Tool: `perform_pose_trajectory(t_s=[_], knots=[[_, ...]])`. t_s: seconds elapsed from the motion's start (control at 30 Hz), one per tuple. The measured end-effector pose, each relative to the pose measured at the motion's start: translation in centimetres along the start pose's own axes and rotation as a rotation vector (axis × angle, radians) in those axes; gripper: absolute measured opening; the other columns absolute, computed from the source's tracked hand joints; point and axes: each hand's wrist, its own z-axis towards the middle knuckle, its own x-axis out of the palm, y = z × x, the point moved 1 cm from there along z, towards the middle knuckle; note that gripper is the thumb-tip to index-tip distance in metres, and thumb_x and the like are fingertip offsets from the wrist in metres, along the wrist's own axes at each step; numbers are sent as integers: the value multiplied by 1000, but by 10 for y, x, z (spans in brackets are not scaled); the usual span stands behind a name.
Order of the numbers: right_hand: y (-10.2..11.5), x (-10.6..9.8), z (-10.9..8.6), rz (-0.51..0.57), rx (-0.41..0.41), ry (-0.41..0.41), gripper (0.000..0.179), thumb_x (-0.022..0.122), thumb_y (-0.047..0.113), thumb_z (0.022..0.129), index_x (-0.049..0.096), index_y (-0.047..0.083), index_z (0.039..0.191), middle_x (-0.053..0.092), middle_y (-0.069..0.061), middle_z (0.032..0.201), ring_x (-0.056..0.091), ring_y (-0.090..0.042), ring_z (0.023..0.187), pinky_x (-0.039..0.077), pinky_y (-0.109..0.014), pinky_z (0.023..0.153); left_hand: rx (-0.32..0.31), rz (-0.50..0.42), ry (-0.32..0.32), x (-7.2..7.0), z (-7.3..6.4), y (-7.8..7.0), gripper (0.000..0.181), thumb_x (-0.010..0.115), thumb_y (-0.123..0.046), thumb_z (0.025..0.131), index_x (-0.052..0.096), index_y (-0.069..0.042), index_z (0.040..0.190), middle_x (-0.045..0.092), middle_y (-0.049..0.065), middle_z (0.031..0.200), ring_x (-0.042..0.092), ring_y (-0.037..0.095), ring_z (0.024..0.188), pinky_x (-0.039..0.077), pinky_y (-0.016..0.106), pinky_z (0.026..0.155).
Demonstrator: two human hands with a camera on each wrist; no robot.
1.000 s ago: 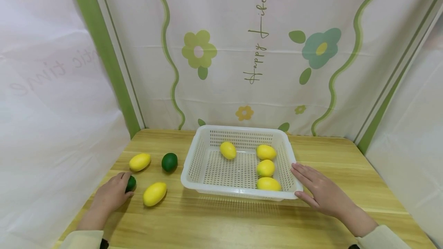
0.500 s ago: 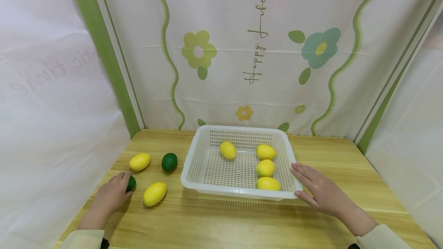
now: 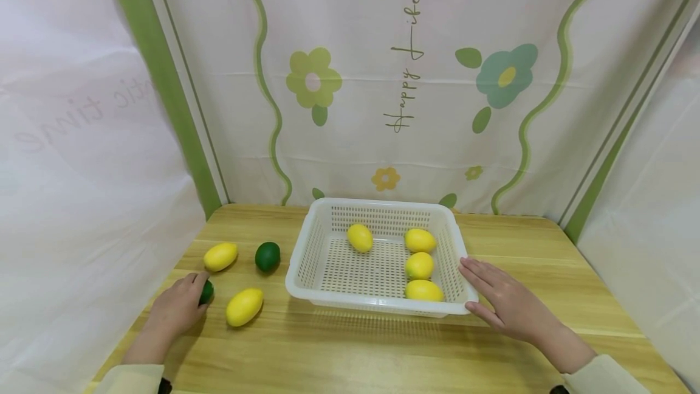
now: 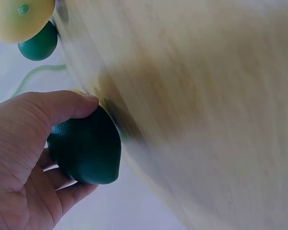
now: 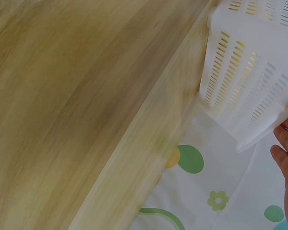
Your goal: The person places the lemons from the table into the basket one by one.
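Left grip [image 4: 26, 153] curled round a dark green lime [image 4: 89, 148]

The thumb [image 4: 72, 105] lies across the lime's upper side, fingers [image 4: 76, 193] beneath, the tapered end [image 4: 109, 178] bare. At upper left, a yellow lemon [image 4: 21, 23] (its green stem end [image 4: 23, 8] showing) partly hides a second lime [image 4: 40, 44]. The wood-grained desk [image 4: 197, 120], blurred, fills the right.

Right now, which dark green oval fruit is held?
The dark green fruit in the left hand; the other dark green fruit lies untouched left of the white plastic basket.

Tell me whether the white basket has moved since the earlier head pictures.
No. In the head view, the white basket keeps its place on the wooden table, below the printed orange flower.
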Motion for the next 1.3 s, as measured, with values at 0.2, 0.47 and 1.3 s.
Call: perform_pose_trajectory(t_s=[0.2,0.47,1.3], knots=[[-1,1,-1,4,0,5,64,46,49,100,54,-4,135,52,-19,139,52,-38,120,13,-22,116,-9,1,7,-3,0,0,62,85,-7,71,52,9,121,58,29,108,60,42,93,54,53,71],[-2,2,-2,1,6,12,64,47,49,100,53,-3,136,51,-18,140,51,-37,122,12,-22,116,-7,15,-14,-7,0,-2,60,85,-9,71,54,9,119,58,28,109,60,42,95,53,54,74],[-1,2,-2,6,-5,-4,64,45,49,101,53,-3,137,51,-19,139,52,-38,121,14,-23,116,185,45,-303,-27,16,-19,59,80,0,64,55,10,116,59,28,106,61,42,89,55,52,69]])
